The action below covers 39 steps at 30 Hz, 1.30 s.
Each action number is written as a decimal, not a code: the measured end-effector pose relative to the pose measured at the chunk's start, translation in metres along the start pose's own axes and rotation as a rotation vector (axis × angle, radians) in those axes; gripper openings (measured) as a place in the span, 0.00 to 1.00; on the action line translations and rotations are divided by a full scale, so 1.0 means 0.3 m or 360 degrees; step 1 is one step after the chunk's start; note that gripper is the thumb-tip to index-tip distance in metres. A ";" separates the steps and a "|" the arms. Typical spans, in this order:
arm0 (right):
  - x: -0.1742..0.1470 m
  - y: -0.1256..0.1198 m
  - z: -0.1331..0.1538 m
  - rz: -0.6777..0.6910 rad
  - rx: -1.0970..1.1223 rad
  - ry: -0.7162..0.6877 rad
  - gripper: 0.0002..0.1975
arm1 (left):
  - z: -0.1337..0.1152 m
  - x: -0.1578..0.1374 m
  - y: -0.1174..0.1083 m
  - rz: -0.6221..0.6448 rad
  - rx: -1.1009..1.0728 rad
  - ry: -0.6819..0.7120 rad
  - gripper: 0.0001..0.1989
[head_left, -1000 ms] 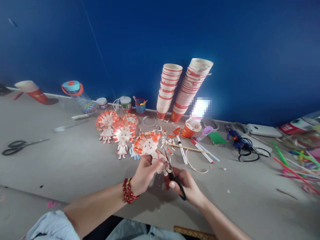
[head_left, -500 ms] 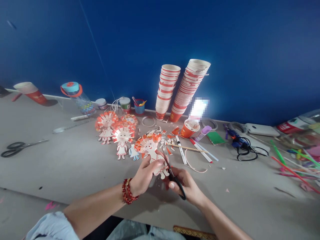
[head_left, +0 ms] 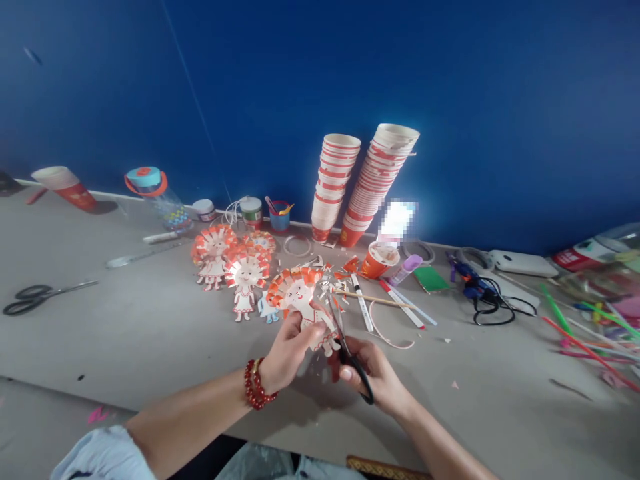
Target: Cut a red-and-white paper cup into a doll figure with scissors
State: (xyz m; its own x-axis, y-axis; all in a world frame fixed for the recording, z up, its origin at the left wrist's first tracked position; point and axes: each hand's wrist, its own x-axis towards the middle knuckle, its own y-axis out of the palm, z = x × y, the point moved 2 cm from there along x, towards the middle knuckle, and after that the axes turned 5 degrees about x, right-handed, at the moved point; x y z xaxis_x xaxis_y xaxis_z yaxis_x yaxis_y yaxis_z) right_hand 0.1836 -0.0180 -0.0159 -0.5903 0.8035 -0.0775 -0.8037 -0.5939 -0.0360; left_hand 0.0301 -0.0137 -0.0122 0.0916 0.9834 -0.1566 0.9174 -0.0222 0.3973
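Between the thumb and fingers of my left hand [head_left: 286,353] is a paper doll [head_left: 300,297] with a fringe of orange and white strips around its head and a white dress. My right hand [head_left: 373,373] grips black-handled scissors [head_left: 359,375], their blades pointing up along the doll's right side, close to its arm. Just left of it lie a second paper doll [head_left: 245,283] and another doll [head_left: 214,248] with similar orange fringes. Part of a small light-blue figure [head_left: 269,307] shows beside the held doll. Cut paper scraps [head_left: 327,283] lie behind it.
Two tall stacks of paper cups [head_left: 336,180] stand against the blue wall. A cup [head_left: 380,261] of scraps, markers [head_left: 363,303], a glue gun [head_left: 470,277] and coloured straws [head_left: 590,333] lie right. Spare scissors [head_left: 45,295] and a clear bottle [head_left: 157,193] are left.
My left hand has tilted the doll very slightly, and the scissors have shifted a little against its side. The whole view has moved slightly.
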 end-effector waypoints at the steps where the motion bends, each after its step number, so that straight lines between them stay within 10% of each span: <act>1: -0.002 -0.001 0.000 -0.0009 -0.0014 0.0014 0.28 | 0.002 0.000 -0.002 0.0033 0.0050 0.0028 0.10; 12: -0.010 0.026 0.022 -0.0037 0.0039 0.0160 0.30 | -0.033 -0.013 -0.019 -0.0287 0.0728 0.0179 0.12; 39: 0.003 0.052 0.006 -0.0064 0.0137 0.0172 0.29 | -0.032 -0.026 -0.014 -0.0213 0.1046 0.0382 0.07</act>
State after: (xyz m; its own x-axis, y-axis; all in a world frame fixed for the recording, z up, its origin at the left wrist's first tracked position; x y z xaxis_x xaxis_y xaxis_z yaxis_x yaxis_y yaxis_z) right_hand 0.1704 -0.0265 -0.0147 -0.5497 0.8147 -0.1848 -0.8327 -0.5520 0.0437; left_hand 0.0218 -0.0197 -0.0040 -0.0564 0.9961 0.0679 0.9654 0.0718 -0.2508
